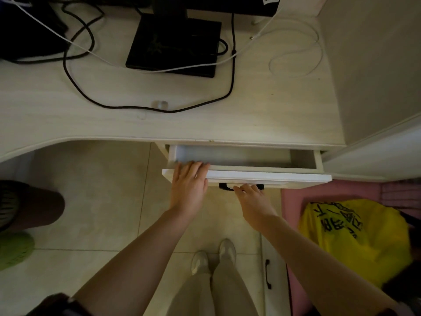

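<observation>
A white drawer under the desk top stands partly pulled out, and what shows of its inside looks empty. My left hand rests flat on the left end of the drawer's front edge, fingers straight and reaching over the rim. My right hand is at the black handle on the drawer front, with its fingers curled under the handle's middle and right part.
The pale wooden desk carries a black monitor base, black and white cables and a dark box at the far left. A yellow plastic bag lies in a pink bin at right. A lower drawer handle shows below. Another person's leg is at left.
</observation>
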### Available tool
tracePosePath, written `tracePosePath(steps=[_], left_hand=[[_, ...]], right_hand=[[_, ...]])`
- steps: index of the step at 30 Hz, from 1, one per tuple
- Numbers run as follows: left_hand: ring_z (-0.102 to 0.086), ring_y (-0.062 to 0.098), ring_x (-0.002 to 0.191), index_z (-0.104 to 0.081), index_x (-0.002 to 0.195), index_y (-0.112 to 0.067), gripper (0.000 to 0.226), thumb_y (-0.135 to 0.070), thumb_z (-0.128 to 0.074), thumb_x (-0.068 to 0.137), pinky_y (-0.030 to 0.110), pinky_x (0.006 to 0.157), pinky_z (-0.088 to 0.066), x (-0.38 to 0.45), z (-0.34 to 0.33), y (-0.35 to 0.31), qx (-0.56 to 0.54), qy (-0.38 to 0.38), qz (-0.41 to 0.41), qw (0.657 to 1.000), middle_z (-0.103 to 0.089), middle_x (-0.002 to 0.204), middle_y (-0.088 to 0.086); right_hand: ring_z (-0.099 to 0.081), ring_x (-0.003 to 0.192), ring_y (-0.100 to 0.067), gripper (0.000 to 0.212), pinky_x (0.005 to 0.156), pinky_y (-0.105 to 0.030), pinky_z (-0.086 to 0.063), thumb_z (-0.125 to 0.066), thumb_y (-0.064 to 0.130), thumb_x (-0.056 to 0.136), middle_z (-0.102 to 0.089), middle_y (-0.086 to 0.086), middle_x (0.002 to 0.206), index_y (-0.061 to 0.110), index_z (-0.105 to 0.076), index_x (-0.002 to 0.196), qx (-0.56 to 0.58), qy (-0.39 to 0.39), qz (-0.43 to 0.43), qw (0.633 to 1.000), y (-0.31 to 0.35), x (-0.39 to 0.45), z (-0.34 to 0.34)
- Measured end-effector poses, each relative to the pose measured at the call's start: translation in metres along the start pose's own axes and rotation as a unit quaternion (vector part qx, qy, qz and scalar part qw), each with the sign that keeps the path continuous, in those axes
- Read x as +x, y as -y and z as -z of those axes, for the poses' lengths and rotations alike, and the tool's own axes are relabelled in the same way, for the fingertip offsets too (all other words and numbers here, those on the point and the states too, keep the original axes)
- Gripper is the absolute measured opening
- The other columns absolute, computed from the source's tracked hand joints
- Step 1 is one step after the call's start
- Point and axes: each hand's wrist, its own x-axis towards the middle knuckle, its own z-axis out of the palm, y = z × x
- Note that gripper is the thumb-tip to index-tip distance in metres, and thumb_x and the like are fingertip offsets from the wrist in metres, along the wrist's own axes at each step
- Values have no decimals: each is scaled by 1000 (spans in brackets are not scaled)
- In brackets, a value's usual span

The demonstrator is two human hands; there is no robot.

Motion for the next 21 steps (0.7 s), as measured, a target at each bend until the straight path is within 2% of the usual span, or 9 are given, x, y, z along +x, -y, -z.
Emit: tracePosePath(steps=[3, 8, 12, 15, 21], left_hand=[[-62, 27, 103, -65, 117, -15, 43, -16, -75, 74, 51, 105, -40, -16, 1, 0, -2, -17, -10, 1000, -66, 109, 3], [-61, 26, 103, -66, 116, -16, 44, -16, -75, 74, 47, 102, -42, -50, 2, -8, -5, -2, -2, 1000, -66, 110, 3], [-60, 25, 102, -65, 116, -17, 43, -16, -75, 73, 40, 93, -45, -80, 7, -16, -3, 7, 6, 1000, -65, 110, 1], [-60, 23, 103, -65, 116, -18, 43, -16, -75, 74, 36, 92, -40, -105, 13, -22, 1, 8, 3, 1000, -65, 109, -1], [-63, 24, 101, -67, 113, -18, 45, -12, -79, 70, 39, 87, -48, -155, 26, -39, -7, 40, 20, 999, -67, 108, -1]], right_hand=[[-35, 135, -28, 56, 112, -37, -31, -45, 3, 92, -37, -11, 146, 11, -30, 146, 11, -8, 1, 1000, 5, -18, -9], [-33, 136, -28, 58, 113, -38, -30, -46, 3, 92, -36, -12, 146, 11, -28, 146, 24, 5, 10, 1000, 9, -47, -25], [-37, 134, -29, 56, 110, -39, -35, -46, 6, 93, -39, -12, 144, 11, -28, 146, 28, 27, 22, 999, 11, -68, -40], [-38, 132, -30, 55, 107, -41, -39, -45, 6, 93, -39, -12, 143, 10, -29, 145, 30, 43, 24, 998, 15, -86, -52], [-32, 137, -30, 57, 112, -39, -34, -46, 7, 93, -36, -12, 146, 10, -26, 147, 44, 83, 30, 995, 24, -130, -73]])
